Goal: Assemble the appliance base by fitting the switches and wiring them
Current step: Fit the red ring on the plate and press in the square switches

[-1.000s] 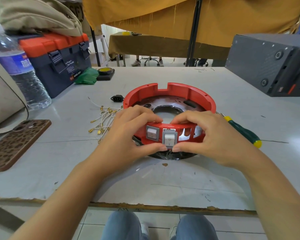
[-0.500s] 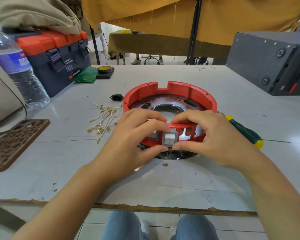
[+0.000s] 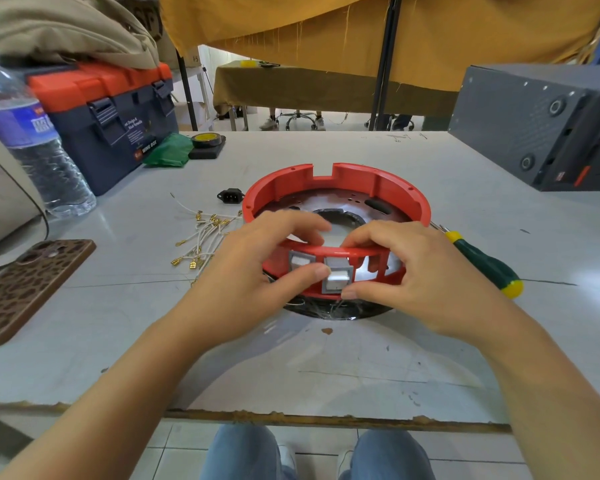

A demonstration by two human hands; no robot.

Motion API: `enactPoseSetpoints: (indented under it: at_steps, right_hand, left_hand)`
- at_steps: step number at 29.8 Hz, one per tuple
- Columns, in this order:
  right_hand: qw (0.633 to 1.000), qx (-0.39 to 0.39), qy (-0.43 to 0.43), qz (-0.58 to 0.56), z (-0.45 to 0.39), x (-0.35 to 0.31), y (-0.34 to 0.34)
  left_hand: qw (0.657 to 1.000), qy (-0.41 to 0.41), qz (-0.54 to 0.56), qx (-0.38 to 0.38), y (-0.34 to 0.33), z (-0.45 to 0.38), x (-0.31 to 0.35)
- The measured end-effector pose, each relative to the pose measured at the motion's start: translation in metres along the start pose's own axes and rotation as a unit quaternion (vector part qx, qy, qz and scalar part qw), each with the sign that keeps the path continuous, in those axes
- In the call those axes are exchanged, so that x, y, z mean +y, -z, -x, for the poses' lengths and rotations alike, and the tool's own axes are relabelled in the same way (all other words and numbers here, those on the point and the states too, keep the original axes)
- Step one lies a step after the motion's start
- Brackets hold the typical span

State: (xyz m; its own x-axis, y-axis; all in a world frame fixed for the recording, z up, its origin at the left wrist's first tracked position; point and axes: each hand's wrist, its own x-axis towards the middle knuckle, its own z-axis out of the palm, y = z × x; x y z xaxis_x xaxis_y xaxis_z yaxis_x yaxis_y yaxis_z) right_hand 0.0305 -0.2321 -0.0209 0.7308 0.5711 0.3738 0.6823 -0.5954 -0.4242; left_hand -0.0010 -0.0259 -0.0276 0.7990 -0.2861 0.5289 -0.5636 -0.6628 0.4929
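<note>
Head view: both hands (image 3: 326, 275) grip the red base (image 3: 336, 202) at its switches (image 3: 338, 277).

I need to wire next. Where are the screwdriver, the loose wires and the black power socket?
screwdriver (image 3: 482, 259), head view, green handle.
loose wires (image 3: 205, 237), head view, middle of the bundle.
black power socket (image 3: 230, 195), head view, its front face.

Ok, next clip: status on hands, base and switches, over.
Both hands grip red base front wall: left hand, right hand. Left thumb presses second switch; first switch seated beside it. Wires untouched, left of base. Nothing blocking.
</note>
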Motion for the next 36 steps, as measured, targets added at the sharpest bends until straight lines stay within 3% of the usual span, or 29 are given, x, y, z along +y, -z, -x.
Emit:
enactPoseSetpoints:
  at_steps: [36]
  right_hand:
    - [0.991,0.051,-0.010,-0.120,-0.0006,0.0065,-0.0005]
  left_hand:
    - [0.994,0.036,0.105,0.024,-0.0065,-0.0050,-0.0048]
